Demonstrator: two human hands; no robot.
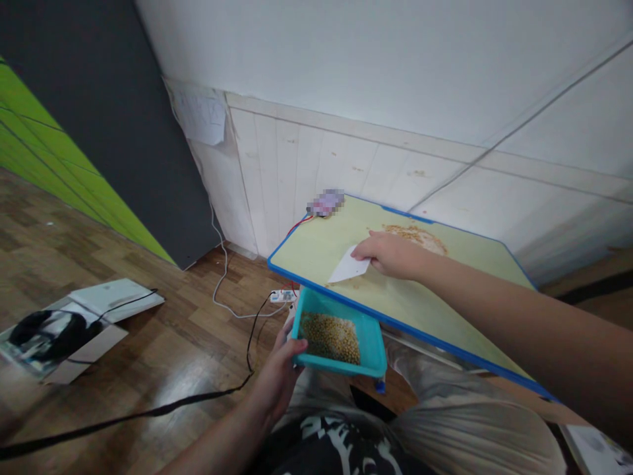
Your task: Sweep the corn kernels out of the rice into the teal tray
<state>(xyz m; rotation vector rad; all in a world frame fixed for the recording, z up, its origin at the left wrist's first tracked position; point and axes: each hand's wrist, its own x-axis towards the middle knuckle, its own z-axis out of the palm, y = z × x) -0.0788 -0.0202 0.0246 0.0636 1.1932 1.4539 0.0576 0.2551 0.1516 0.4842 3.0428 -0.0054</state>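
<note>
My left hand [279, 376] grips the near left corner of a teal plastic tray [372, 343] holding yellow grains [330, 338], just below the table's front edge. My right hand [390, 254] rests on the pale yellow, blue-edged table [435, 310] and pinches a white card [349, 268] that lies flat against the surface near the edge above the tray. A thin patch of loose grains [418, 236] lies on the table behind my right hand.
A small blurred pink object [327, 202] with red wire sits at the table's far left corner. White and black cables [232, 310] run over the wooden floor. Papers and a black headset [47, 330] lie at left. The wall stands close behind the table.
</note>
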